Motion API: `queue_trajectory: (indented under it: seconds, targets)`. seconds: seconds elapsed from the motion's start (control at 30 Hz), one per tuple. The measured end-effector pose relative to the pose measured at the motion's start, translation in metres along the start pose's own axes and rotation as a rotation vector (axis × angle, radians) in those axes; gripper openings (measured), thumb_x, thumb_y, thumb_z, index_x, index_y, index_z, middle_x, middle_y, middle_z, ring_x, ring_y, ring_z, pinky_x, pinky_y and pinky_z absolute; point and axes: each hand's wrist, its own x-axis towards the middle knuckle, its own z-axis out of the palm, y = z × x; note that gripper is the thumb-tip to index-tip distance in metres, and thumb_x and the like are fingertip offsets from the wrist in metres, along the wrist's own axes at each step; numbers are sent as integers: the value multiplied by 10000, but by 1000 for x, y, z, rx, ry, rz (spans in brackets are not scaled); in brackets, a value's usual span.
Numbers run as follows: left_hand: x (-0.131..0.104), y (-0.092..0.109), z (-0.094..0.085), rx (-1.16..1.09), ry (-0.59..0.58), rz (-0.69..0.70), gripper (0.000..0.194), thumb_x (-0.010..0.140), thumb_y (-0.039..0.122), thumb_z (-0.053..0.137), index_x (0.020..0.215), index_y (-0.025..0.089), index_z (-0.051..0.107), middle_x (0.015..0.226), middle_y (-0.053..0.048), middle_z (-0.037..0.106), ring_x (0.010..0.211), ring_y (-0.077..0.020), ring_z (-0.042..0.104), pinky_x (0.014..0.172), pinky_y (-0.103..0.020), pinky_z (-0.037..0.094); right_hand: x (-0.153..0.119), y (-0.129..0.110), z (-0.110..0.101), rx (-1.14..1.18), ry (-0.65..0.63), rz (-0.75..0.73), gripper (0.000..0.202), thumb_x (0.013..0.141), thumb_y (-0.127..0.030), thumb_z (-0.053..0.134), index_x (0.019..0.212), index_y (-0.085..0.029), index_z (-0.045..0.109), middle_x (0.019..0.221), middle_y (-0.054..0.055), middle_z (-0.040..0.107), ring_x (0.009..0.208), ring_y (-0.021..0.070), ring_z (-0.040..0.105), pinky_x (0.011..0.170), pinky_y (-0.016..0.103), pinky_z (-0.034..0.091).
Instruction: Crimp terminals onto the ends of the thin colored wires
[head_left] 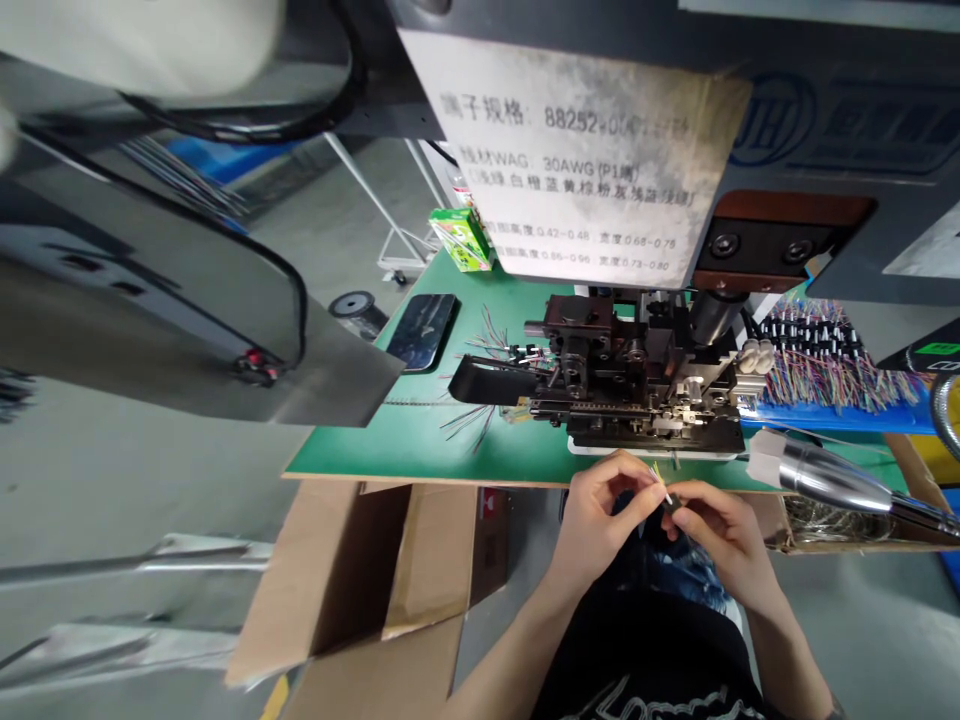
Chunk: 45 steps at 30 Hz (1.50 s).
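A small bundle of thin coloured wires (656,471) with a dark connector end (672,503) is held between my hands in front of the machine. My left hand (604,508) pinches the wires near their fanned ends between thumb and forefinger. Closed on the dark end is my right hand (718,528), its other fingers curled. Just beyond my fingertips stands the metal crimping head (652,385) of the machine, apart from the wires. The hands partly hide the bundle's middle.
A phone (423,331), a green box (460,240) and loose wires lie on the green table (375,452). Many wire bundles fill a blue tray (832,416) at right. A lamp-like metal nozzle (832,474) juts in from the right. Cardboard boxes (360,580) stand below.
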Motion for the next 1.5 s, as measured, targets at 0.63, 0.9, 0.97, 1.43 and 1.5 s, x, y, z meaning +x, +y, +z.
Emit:
queue_trajectory:
  seconds: [0.63,0.9,0.97,1.43,1.5]
  targets:
    - [5,14,-18,340,-178,116,159,875,213,770,727,178,724,740,-51,755,658,-177,675,648,-258,527,3,0,-11,-211,31,-144,211,991,-405,815,1176,-302,824,942,34,814,684,174,750,677,271,623]
    - [3,-1,0,35,-3,173,135,870,154,794,758,173,721,738,-29,731,683,-158,676,657,-233,533,0,6,13,-340,282,-421,231,936,-193,843,1143,-295,835,985,40,773,739,167,732,661,257,625]
    - [2,-5,5,-3,35,214,139,884,149,797,768,175,725,734,-21,719,680,-154,671,651,-229,528,1,2,17,-336,286,-451,252,941,-135,813,1140,-288,827,887,13,775,741,164,732,681,249,618]
    - [-10,-14,19,-33,148,298,125,951,183,783,828,190,762,788,-16,695,752,-147,664,700,-214,529,2,-7,30,-303,346,-516,318,940,-47,764,1163,-268,815,840,-19,778,691,131,707,692,224,601]
    - [-8,-12,17,-55,112,250,144,947,217,795,814,189,751,786,-14,682,751,-150,646,704,-221,520,3,-8,27,-361,336,-542,313,940,-43,759,1160,-259,814,850,-10,791,693,137,721,688,225,609]
